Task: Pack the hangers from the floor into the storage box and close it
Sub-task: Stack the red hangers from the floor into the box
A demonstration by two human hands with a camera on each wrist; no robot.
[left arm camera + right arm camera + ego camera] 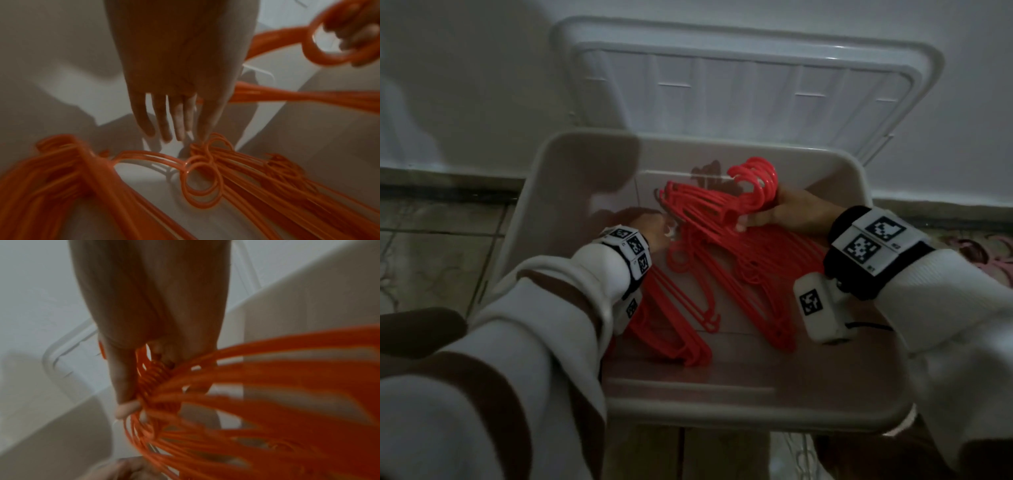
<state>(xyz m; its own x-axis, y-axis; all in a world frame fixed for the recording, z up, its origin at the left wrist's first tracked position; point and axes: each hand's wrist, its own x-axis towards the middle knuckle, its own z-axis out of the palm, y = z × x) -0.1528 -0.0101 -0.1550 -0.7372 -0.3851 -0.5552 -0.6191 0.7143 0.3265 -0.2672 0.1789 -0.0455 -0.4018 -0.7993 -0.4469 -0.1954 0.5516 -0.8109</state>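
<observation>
gripping a bundle of red hangers (pixel 722 205) near their hooks, the right hand (pixel 787 214) has its fingers and thumb curled round the stacked necks, the hooks fanning out above the fist. the right wrist view shows the thumb (pixel 123 386) pressed along one side of the bunch while the arms of the hangers spread away to the right. this bundle is inside the storage box (pixel 756 407), lifted at the hook end, its lower ends running down among the other hangers.

the left hand (pixel 176 81) is also inside the box, fingers straight and slightly spread, pointing down at a loose pile of hangers (pixel 681 329) lying on the box floor. its fingertips (pixel 203 134) are just at the hooks of that pile (whether they actually touch is blurred, so i cannot tell). it holds nothing.

the box is pale and open, sitting on a tiled floor (pixel 431 253) against a white wall (pixel 465 85). its lid (pixel 750 85) stands propped upright behind it, leaning on the wall. both wrists carry bands with black-and-white markers (pixel 873 240), over white sleeves (pixel 544 325) with brown stripes.
</observation>
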